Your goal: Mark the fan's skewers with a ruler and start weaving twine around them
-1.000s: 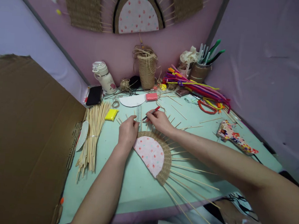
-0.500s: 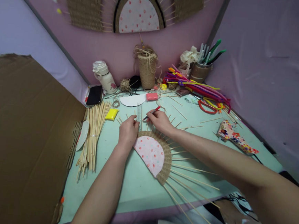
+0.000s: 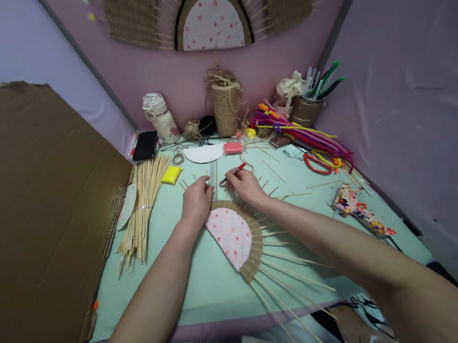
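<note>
On the table lies a half-round woven piece point(image 3: 256, 237) with a pink dotted panel point(image 3: 230, 234) and thin wooden sticks fanning out from its curved edge. My left hand point(image 3: 197, 196) is closed on a clear ruler point(image 3: 213, 173), which stands along one of the sticks at the piece's upper end. My right hand point(image 3: 247, 186) grips a pen with a red end point(image 3: 240, 167); its tip points down toward the ruler and the stick beside it. Whether the tip touches the stick I cannot tell.
A bundle of wooden sticks point(image 3: 141, 212) and a yellow packet point(image 3: 171, 175) lie left, beside a large cardboard sheet point(image 3: 40, 204). Behind stand a bottle point(image 3: 160, 117) and a twine cone point(image 3: 225, 108). Pipe cleaners point(image 3: 296, 128), red-handled scissors point(image 3: 317, 164) and a flower-patterned glue gun point(image 3: 363, 209) lie right.
The pen in my right hand has shifted very slightly. My left hand and the ruler hold the same place.
</note>
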The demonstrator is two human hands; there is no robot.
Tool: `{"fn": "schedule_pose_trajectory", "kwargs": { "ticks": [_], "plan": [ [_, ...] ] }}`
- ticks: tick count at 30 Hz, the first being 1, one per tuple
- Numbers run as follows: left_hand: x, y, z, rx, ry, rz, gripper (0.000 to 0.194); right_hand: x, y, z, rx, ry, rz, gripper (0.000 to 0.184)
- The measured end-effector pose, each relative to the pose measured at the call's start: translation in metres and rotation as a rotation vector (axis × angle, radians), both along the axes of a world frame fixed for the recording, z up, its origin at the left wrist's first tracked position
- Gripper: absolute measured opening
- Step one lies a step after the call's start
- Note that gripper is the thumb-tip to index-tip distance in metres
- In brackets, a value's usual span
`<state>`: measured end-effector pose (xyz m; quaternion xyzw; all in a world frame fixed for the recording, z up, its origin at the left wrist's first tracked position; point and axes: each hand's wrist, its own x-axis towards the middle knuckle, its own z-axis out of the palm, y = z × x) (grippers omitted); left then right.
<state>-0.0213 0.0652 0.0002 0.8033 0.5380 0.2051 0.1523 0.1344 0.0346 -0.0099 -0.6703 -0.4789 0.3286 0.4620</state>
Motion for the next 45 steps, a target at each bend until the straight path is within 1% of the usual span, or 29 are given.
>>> {"fn": "schedule_pose_trajectory", "kwargs": {
  "ticks": [5,10,13,21,24,32,38,45],
  "plan": [
    [-0.002,0.000,0.004,0.042,-0.035,0.026,0.032,0.001,-0.001,0.004,-0.002,0.003,-0.003,0.027],
    [-0.013,0.002,0.017,0.122,-0.029,0.140,0.032,0.001,-0.005,0.013,0.008,0.000,-0.006,0.027],
    [-0.016,0.003,0.022,0.097,-0.008,0.155,0.034,0.000,-0.005,0.015,0.028,0.012,0.012,0.027],
    [-0.015,-0.002,0.025,-0.005,0.095,0.121,0.036,-0.020,-0.006,0.017,0.064,0.049,0.115,0.025],
    [-0.014,-0.003,0.025,-0.016,0.127,0.105,0.035,-0.023,-0.007,0.016,0.063,0.047,0.137,0.025],
    [-0.012,-0.002,0.021,-0.020,0.177,0.082,0.035,-0.020,-0.008,0.012,0.056,0.023,0.136,0.027],
    [-0.011,-0.003,0.022,-0.040,0.172,0.076,0.035,-0.018,-0.011,0.011,0.043,0.008,0.136,0.027],
    [-0.012,-0.001,0.018,-0.033,0.153,0.064,0.035,-0.017,-0.009,0.009,0.047,0.016,0.140,0.024]
  ]
}}
